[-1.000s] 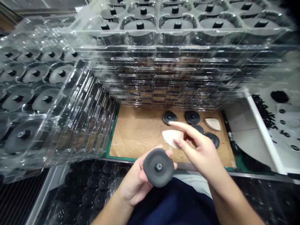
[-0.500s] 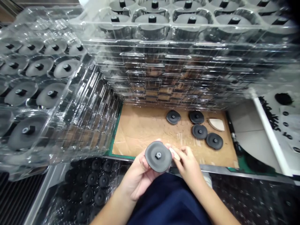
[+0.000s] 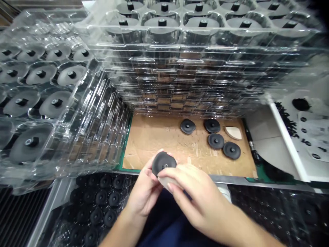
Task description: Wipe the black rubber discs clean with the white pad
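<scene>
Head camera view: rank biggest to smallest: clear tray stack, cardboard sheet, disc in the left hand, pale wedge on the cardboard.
Clear tray stack; cardboard sheet; then the black disc and pale wedge, unsure: the disc looks bigger but sits nearer the camera.

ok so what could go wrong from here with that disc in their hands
The black disc is held only in the fingers of the left hand while the right hand presses a pale wedge-shaped piece against it, so it might slip and drop onto the black discs packed below. The stack of clear plastic trays stands close by and could get knocked.
</scene>
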Tool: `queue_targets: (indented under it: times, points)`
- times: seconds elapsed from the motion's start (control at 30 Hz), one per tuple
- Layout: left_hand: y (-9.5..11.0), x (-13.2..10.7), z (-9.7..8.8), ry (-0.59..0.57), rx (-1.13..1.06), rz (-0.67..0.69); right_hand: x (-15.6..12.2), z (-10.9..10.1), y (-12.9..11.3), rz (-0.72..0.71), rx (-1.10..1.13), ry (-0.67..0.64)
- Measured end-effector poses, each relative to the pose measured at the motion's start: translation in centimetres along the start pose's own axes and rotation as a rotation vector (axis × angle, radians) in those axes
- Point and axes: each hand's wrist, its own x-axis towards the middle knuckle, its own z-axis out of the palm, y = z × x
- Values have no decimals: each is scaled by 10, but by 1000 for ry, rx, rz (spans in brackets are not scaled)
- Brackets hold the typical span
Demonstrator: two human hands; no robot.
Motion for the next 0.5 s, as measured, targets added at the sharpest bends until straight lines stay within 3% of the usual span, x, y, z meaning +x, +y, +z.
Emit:
queue_targets:
  times: [0.03, 0.17, 0.27, 0.37, 0.5]
  points:
    - [0, 0, 1, 11, 4, -5, 2, 1, 1, 6, -11, -23]
    - [2, -2, 8, -45, 0, -38, 5, 1, 3, -52, -124, 181]
    - [7, -4, 11, -69, -4, -3, -8, -8, 1, -109, 11, 40]
    - [11, -5, 12, -114, -58, -31, -25, -20, 3, 5, 9, -15]
    - [8, -7, 21, -119, -102, -77, -21, -27, 4, 103, -273, 177]
